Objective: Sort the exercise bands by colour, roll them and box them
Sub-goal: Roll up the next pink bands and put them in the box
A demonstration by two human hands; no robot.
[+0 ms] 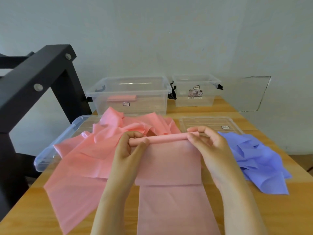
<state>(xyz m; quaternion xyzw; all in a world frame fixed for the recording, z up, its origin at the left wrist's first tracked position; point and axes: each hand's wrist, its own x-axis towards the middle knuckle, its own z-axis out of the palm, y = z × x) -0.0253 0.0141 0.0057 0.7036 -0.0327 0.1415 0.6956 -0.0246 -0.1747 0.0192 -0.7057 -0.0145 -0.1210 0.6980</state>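
Pink roll point(166, 139) lies crosswise on the table point(254, 214), long axis left-right, at the far end of its unrolled pink strip point(171, 200). Left hand point(130, 146) pinches one end and right hand point(208, 143) the other (equally near). Rolling likely proceeds toward the body.
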